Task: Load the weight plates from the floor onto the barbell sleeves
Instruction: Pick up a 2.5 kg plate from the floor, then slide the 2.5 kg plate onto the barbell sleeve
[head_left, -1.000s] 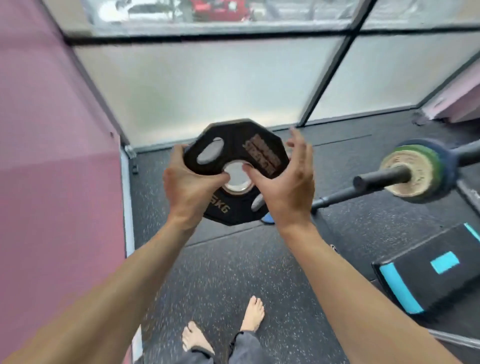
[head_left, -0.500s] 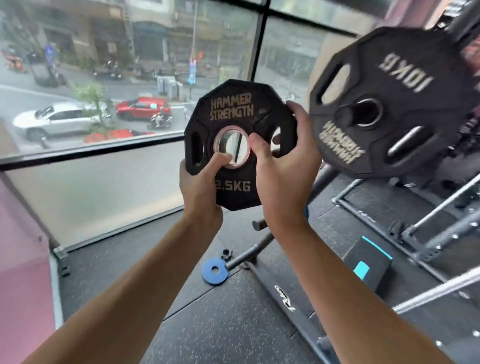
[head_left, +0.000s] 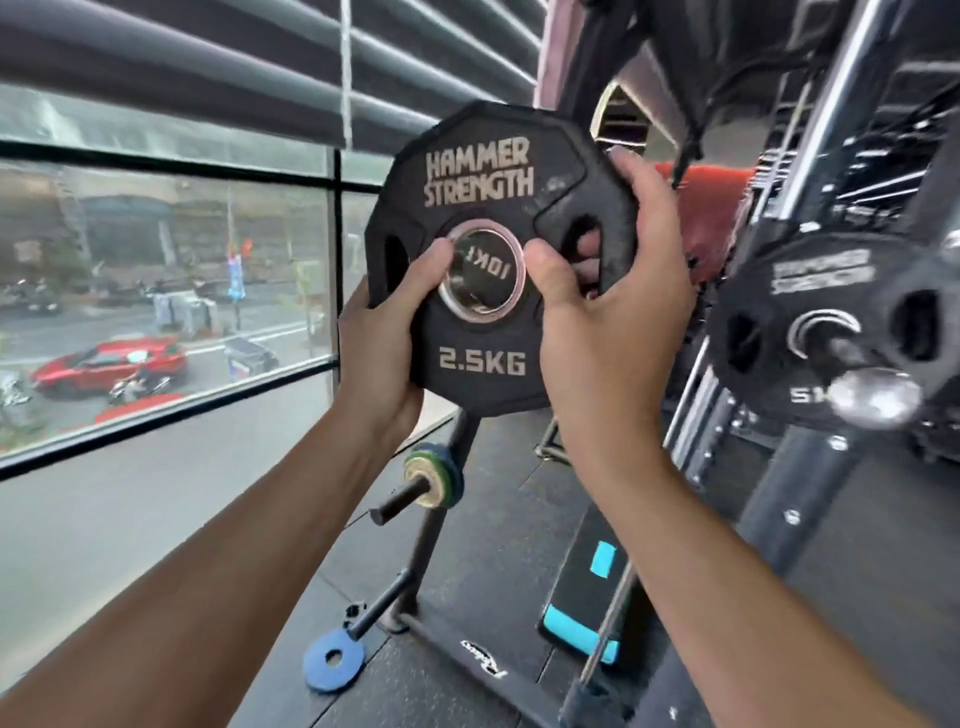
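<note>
Your left hand (head_left: 387, 338) and right hand (head_left: 613, 312) both grip the 2.5 kg plate (head_left: 483, 208) upright; the loaded barbell sleeve (head_left: 857, 374) sits right of them.

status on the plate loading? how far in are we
Done: a 5KG plate already sits on a bar sleeve at right. In hand: the 2.5KG plate is held up by the left hand and right hand, not on a sleeve yet. Left: sliding it on; a blue plate lies on the floor.

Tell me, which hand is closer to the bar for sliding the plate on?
Probably the right hand. It grips the black 2.5 kg plate on the side nearer the steel bar end; the left hand is farther.
</note>
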